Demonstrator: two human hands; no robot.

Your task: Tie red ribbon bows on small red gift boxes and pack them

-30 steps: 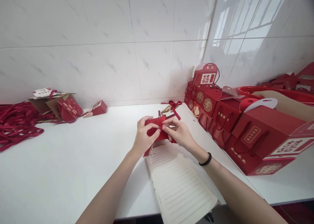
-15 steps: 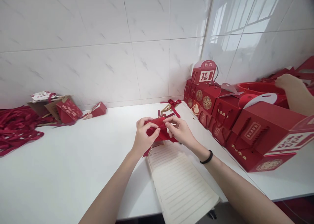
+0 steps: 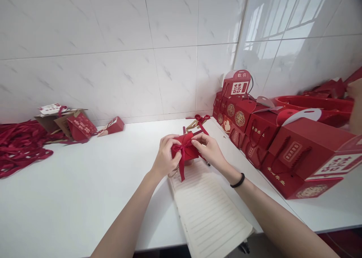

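Both of my hands hold a small red gift box (image 3: 190,152) above the white table (image 3: 85,197), over the top of a lined cream notepad (image 3: 207,209). My left hand (image 3: 165,158) grips the box's left side and pinches the red ribbon (image 3: 182,156) tied around it. A ribbon tail hangs down from the knot. My right hand (image 3: 207,150) pinches the ribbon at the box's top right. A black band sits on my right wrist.
Rows of red gift boxes (image 3: 271,137) line the right wall. A pile of red ribbons (image 3: 19,146) and flat cartons (image 3: 70,124) lies at far left. Another ribboned item (image 3: 199,123) rests behind my hands. Another person's hand (image 3: 356,107) shows at the right edge.
The ribbon now forms a knot on the box front with a tail hanging down. My hands shifted slightly. The other person's hand drew back toward the right edge.
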